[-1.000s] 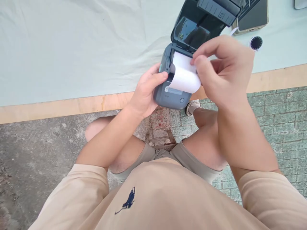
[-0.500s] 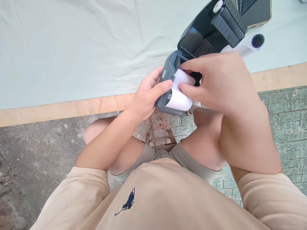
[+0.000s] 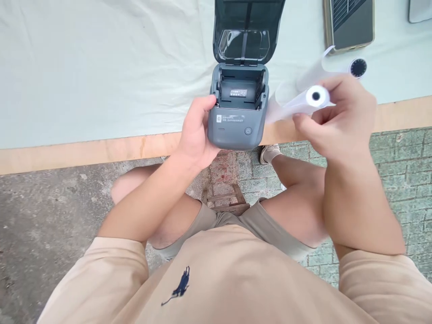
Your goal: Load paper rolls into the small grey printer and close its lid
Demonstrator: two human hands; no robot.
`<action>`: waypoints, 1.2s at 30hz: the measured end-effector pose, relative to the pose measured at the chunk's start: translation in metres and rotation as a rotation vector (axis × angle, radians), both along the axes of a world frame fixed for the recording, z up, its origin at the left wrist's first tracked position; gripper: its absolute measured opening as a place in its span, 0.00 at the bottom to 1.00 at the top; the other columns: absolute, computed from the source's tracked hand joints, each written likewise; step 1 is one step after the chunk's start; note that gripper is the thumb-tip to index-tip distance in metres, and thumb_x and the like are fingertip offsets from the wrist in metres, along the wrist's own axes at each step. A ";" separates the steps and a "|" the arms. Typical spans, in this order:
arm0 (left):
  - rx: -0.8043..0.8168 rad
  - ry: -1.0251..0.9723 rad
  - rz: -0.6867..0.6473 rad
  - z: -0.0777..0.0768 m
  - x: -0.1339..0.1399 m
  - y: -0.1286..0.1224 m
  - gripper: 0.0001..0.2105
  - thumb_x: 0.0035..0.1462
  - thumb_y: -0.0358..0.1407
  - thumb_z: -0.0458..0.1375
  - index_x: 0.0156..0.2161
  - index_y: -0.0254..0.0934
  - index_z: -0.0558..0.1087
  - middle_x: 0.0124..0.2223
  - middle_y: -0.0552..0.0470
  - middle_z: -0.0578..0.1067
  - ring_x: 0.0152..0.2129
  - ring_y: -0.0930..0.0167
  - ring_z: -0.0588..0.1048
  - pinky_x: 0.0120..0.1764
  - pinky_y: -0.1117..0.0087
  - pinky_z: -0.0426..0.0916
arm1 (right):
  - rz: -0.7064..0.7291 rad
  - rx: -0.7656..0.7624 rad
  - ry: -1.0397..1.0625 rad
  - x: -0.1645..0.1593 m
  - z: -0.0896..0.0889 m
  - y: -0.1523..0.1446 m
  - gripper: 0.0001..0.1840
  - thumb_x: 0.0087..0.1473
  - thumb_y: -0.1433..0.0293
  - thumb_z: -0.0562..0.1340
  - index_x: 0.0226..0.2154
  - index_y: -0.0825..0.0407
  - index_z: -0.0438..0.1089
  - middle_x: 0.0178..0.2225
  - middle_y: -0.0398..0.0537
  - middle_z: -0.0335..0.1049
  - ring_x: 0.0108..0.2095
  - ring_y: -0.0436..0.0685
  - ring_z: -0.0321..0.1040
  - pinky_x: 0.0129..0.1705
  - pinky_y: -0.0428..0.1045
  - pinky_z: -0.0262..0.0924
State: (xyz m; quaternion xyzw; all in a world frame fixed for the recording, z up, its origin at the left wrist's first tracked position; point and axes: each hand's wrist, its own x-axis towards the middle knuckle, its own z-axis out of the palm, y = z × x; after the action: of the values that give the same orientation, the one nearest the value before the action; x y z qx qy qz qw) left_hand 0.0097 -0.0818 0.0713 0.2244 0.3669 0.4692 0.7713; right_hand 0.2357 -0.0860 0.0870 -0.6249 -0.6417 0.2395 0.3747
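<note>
A dark grey label printer (image 3: 236,130) is gripped at its left side by my left hand (image 3: 200,130), with the thumb near the rim of its bay. Its lid (image 3: 246,31) stands raised, and the paper bay inside holds no roll. To the right of the printer, my right hand (image 3: 340,117) has its fingers closed on a white paper roll (image 3: 297,105), whose round end with a dark core hole faces me. A loose edge of the paper curls away from the roll.
A second paper roll (image 3: 334,67) with a black core lies on the cloth-covered table (image 3: 101,81) behind my right hand. Farther back are a phone (image 3: 357,27) and part of a silver object (image 3: 420,11). The table's pale wooden edge (image 3: 101,153) runs before me.
My right hand has lifted the paper roll out of the printer and moved right with it. My left hand has turned the printer, so its front now faces me.
</note>
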 end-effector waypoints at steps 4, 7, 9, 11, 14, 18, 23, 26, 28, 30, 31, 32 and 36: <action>0.017 -0.027 -0.007 0.000 0.002 0.000 0.16 0.60 0.42 0.46 0.41 0.36 0.72 0.40 0.47 0.77 0.54 0.60 0.72 0.48 0.63 0.75 | 0.014 -0.100 -0.016 0.007 -0.014 -0.004 0.14 0.37 0.73 0.69 0.30 0.49 0.68 0.26 0.42 0.68 0.14 0.44 0.54 0.12 0.44 0.44; 0.023 -0.017 -0.006 -0.001 0.002 0.001 0.16 0.60 0.42 0.46 0.39 0.36 0.73 0.39 0.47 0.78 0.52 0.61 0.73 0.48 0.63 0.75 | -0.024 0.003 0.033 0.012 -0.005 -0.008 0.10 0.44 0.69 0.66 0.34 0.47 0.70 0.33 0.44 0.71 0.18 0.46 0.58 0.15 0.46 0.50; 0.029 -0.030 -0.019 -0.002 0.001 0.001 0.15 0.59 0.42 0.47 0.37 0.36 0.73 0.37 0.47 0.78 0.50 0.61 0.75 0.47 0.63 0.75 | -0.139 0.204 0.059 0.018 0.002 -0.006 0.05 0.49 0.71 0.61 0.32 0.45 0.68 0.33 0.44 0.68 0.23 0.48 0.59 0.19 0.47 0.50; 0.045 -0.057 -0.025 -0.003 0.000 0.002 0.14 0.59 0.42 0.47 0.35 0.37 0.72 0.34 0.48 0.77 0.47 0.61 0.76 0.46 0.63 0.76 | -0.248 0.342 0.025 0.025 0.006 0.001 0.08 0.48 0.74 0.60 0.30 0.45 0.65 0.35 0.45 0.64 0.30 0.50 0.60 0.22 0.48 0.48; 0.068 -0.068 -0.023 -0.006 -0.001 0.003 0.13 0.59 0.42 0.48 0.34 0.38 0.72 0.32 0.49 0.77 0.43 0.63 0.78 0.45 0.65 0.76 | -0.296 0.243 -0.032 0.036 -0.001 0.014 0.19 0.38 0.77 0.66 0.32 0.46 0.59 0.40 0.46 0.62 0.34 0.52 0.61 0.26 0.47 0.47; 0.100 -0.088 -0.020 -0.009 0.002 0.005 0.13 0.58 0.42 0.49 0.34 0.38 0.72 0.32 0.49 0.77 0.41 0.64 0.78 0.44 0.66 0.75 | -0.238 0.145 -0.014 0.042 -0.015 0.028 0.23 0.33 0.78 0.64 0.31 0.48 0.53 0.39 0.45 0.59 0.37 0.51 0.61 0.29 0.46 0.46; 0.128 -0.093 -0.018 -0.008 0.005 0.006 0.13 0.58 0.42 0.49 0.35 0.38 0.73 0.32 0.49 0.76 0.41 0.64 0.77 0.43 0.66 0.74 | -0.180 0.182 0.074 0.039 -0.016 0.035 0.20 0.37 0.75 0.60 0.29 0.48 0.47 0.33 0.44 0.49 0.31 0.47 0.51 0.28 0.45 0.43; 0.134 -0.074 -0.011 -0.007 0.005 0.005 0.14 0.58 0.41 0.49 0.37 0.38 0.74 0.32 0.49 0.76 0.41 0.64 0.77 0.42 0.66 0.74 | -0.164 0.253 0.200 0.035 -0.007 0.035 0.19 0.38 0.67 0.60 0.31 0.47 0.48 0.32 0.44 0.50 0.31 0.48 0.54 0.29 0.46 0.50; 0.130 -0.053 -0.016 -0.007 0.004 0.004 0.15 0.59 0.42 0.49 0.41 0.38 0.75 0.34 0.49 0.77 0.42 0.63 0.76 0.42 0.65 0.74 | -0.123 0.230 0.285 0.029 0.004 0.030 0.18 0.40 0.61 0.59 0.35 0.47 0.54 0.31 0.44 0.54 0.32 0.51 0.60 0.33 0.50 0.57; 0.133 -0.048 -0.023 -0.007 0.004 0.003 0.16 0.59 0.42 0.49 0.43 0.37 0.74 0.35 0.48 0.77 0.43 0.63 0.76 0.42 0.65 0.74 | 0.029 0.153 0.393 0.019 0.020 0.020 0.18 0.43 0.57 0.62 0.36 0.47 0.62 0.30 0.45 0.60 0.32 0.53 0.64 0.32 0.51 0.59; 0.132 -0.053 -0.024 -0.008 0.004 0.003 0.15 0.59 0.42 0.49 0.43 0.37 0.74 0.36 0.48 0.77 0.43 0.63 0.76 0.41 0.65 0.74 | 0.135 0.110 0.448 0.012 0.029 0.015 0.17 0.43 0.57 0.65 0.35 0.47 0.65 0.30 0.46 0.64 0.31 0.54 0.65 0.30 0.52 0.60; 0.126 -0.064 -0.023 -0.008 0.004 0.003 0.14 0.59 0.42 0.49 0.41 0.37 0.73 0.36 0.48 0.77 0.43 0.63 0.76 0.41 0.65 0.73 | 0.282 0.050 0.481 0.005 0.038 0.010 0.16 0.43 0.58 0.67 0.35 0.46 0.68 0.30 0.45 0.67 0.30 0.54 0.67 0.28 0.52 0.60; 0.104 -0.106 -0.021 -0.010 0.006 0.002 0.07 0.59 0.40 0.53 0.37 0.40 0.71 0.36 0.50 0.76 0.44 0.64 0.74 0.41 0.66 0.71 | 0.600 -0.071 0.153 -0.031 0.065 0.002 0.12 0.47 0.71 0.67 0.37 0.48 0.71 0.35 0.41 0.73 0.34 0.52 0.69 0.35 0.51 0.63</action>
State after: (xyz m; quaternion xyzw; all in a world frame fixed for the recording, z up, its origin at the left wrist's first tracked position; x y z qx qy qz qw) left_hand 0.0153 -0.0801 0.0613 0.2428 0.2981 0.4910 0.7818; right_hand 0.2042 -0.0841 0.1518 -0.4002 -0.7588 0.4080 0.3125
